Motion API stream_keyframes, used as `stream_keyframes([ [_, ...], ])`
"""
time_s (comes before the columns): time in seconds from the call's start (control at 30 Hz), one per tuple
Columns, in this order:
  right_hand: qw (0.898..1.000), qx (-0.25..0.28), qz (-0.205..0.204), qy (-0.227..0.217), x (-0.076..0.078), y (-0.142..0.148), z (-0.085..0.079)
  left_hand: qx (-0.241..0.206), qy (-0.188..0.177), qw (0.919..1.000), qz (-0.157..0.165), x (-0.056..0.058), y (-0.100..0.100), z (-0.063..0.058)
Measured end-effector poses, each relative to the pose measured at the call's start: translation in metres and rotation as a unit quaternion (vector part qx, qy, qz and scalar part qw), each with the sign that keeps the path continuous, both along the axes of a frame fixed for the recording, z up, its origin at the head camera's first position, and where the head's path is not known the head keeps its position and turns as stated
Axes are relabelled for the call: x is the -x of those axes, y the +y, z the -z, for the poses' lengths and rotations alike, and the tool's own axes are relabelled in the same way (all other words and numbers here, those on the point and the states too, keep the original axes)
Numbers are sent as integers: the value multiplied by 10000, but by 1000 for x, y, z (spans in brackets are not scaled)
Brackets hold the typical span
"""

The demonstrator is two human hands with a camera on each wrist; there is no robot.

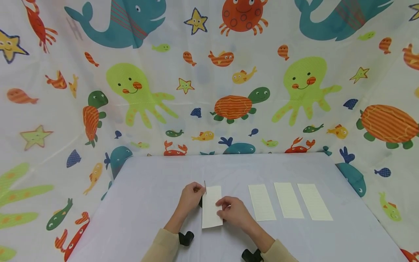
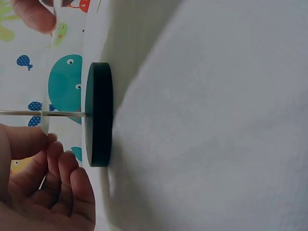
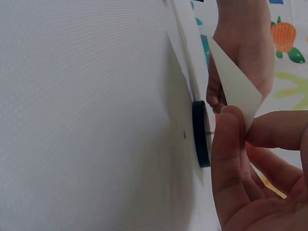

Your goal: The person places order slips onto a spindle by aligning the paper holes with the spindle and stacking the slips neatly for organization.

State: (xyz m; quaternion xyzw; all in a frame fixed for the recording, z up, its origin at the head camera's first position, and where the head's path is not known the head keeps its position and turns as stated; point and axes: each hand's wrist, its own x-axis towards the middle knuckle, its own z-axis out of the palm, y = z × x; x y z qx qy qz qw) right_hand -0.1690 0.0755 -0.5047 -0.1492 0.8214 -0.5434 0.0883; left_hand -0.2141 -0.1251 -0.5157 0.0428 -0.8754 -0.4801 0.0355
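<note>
Pulling unevenly could tear the sheet (image 1: 211, 209) at the spike (image 2: 67, 114): left grip (image 1: 191, 195) and right grip (image 1: 235, 212), both closed, pinch its far left corner and right edge.

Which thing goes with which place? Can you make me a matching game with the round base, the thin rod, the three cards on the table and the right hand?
Things:
1. Round base
2. Thin rod
3. Three cards on the table
4. Right hand

Places:
A. Pinching the edge of the held card
B. Side by side on the white cloth, with no hand touching them
C. At the bottom of the rod
D. Sticking up from something dark and flat

Right pairs: 1-C, 2-D, 3-B, 4-A
</note>
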Motion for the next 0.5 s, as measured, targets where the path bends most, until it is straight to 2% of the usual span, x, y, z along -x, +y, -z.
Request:
stream_keyframes([
  [0.33, 9997, -200, -135, -46, -2, 1, 7, 353, 20, 9991, 228, 2, -1, 11],
  [0.5, 9991, -377, -189, -42, -2, 0, 9, 579, -8, 9979, 281, 2, 0, 10],
])
